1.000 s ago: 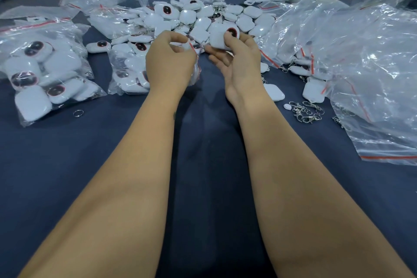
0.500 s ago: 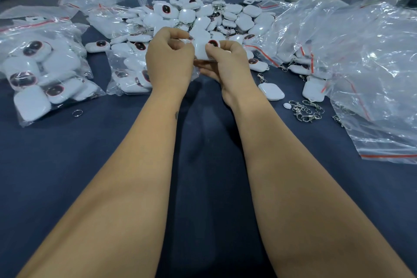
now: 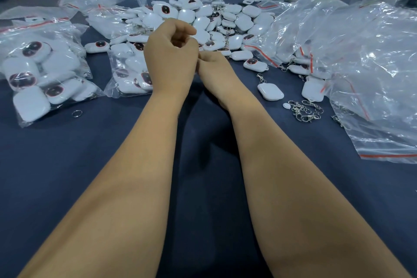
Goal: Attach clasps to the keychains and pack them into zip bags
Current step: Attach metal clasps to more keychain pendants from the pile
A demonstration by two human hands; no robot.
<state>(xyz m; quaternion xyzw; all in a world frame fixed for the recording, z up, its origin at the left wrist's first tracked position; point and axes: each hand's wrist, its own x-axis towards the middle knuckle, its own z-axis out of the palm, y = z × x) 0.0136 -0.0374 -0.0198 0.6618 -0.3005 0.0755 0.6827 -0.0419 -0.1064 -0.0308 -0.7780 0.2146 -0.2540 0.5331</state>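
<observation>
White square keychains (image 3: 200, 22) lie heaped beside loose clasps (image 3: 305, 110) and packed zip bags (image 3: 42, 70).

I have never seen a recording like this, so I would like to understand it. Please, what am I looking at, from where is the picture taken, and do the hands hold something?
There is no machine here: a person works with two bare hands. The one camera sits on the person's head and looks forward and down, so both forearms reach away from you. The left hand and right hand meet with curled fingers; what they hold is hidden. On the dark blue table lie a pile of white keychains, a little heap of metal clasps, a filled zip bag at the left and empty bags at the right.
</observation>
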